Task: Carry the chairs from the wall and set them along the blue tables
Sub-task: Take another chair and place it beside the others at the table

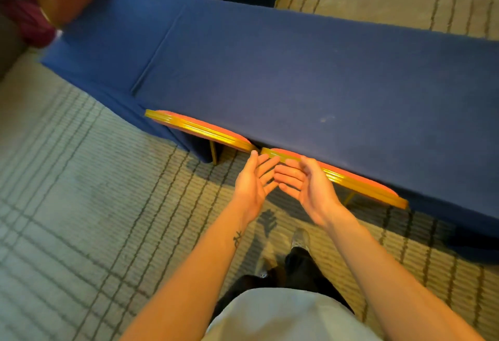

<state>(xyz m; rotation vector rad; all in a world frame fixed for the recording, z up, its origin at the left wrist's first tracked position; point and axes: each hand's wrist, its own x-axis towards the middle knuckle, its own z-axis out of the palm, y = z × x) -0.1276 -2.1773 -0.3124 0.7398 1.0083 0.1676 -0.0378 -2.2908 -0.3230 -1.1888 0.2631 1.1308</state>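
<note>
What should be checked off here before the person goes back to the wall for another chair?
1. Left chair tucked against the blue table: ok, only its gold top rail shows.
2. Right chair tucked in: ok, though less deep.
3. The two chairs in line, side by side: ok, a small gap between them.
4. Left hand free: ok, open, holding nothing.
5. Right hand free: ok, open, beside the right chair's rail.
6. Chair legs flat on carpet: cannot tell, mostly hidden.
</note>
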